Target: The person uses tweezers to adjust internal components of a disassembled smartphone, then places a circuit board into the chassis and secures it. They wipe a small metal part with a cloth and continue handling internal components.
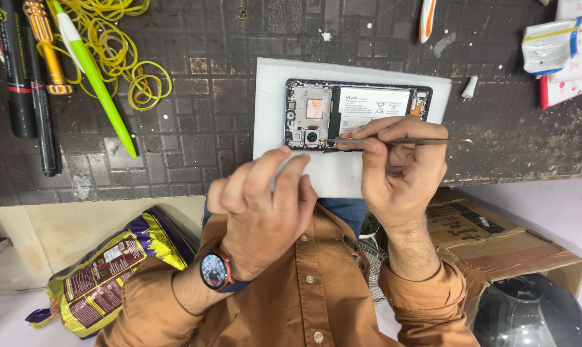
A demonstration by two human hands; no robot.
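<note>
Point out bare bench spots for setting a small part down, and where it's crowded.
Free: dark bench between the rubber bands and the white pad; also right of the pad, below the pen cap. Crowded: top-left, with markers and a green pen; top-right packets. Opened phone, left hand and right hand with tweezers fill the pad.

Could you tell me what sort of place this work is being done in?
Probably a small phone repair bench. An opened phone lies on a white pad, the right hand works in it with tweezers, and pens and rubber bands lie on the worn dark mat.
</note>
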